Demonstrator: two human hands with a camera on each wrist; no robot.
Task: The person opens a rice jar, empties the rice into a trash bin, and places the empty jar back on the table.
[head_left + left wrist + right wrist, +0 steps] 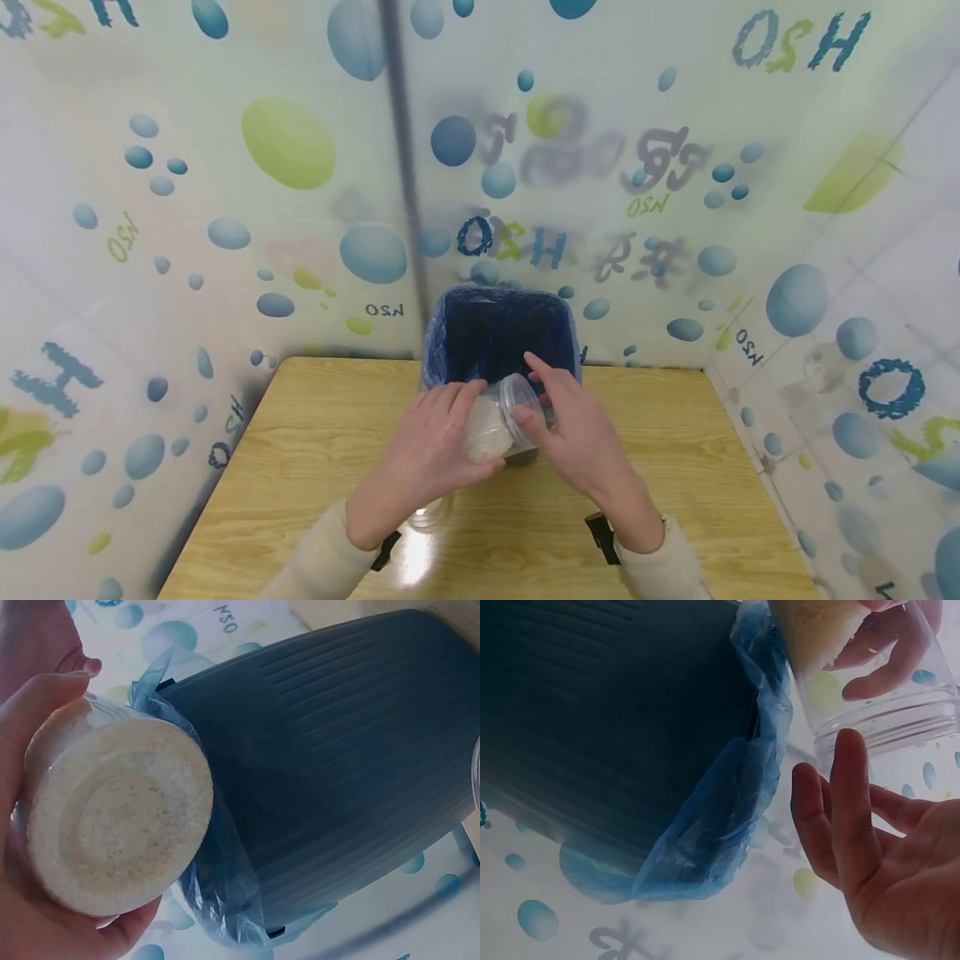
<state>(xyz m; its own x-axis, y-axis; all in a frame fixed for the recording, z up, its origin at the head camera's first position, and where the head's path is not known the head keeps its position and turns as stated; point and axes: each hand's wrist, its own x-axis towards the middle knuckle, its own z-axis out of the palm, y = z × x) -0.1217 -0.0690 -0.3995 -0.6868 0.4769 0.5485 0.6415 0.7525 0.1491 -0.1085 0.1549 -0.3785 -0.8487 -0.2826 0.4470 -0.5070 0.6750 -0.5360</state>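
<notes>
My left hand [431, 433] grips a clear plastic jar [489, 427] of pale grains that look like rice [817, 634]. The jar tilts to the right, its bare threaded mouth [889, 720] pointing toward my right hand [581, 429]. Its grain-packed base [120, 817] faces the left wrist camera. My right hand is at the jar's mouth with fingers loosely bent and apart, holding nothing visible; whether the fingertips touch the rim I cannot tell. Just beyond both hands stands a dark bin [322, 750] with a blue bag liner [705, 817] folded over its rim.
Another clear container [427, 515] stands on the wooden table [330, 433], partly hidden beneath my left wrist. A patterned wall covering [487, 183] rises behind the bin and along both sides. A small red patch shows beside my right fingers in the head view.
</notes>
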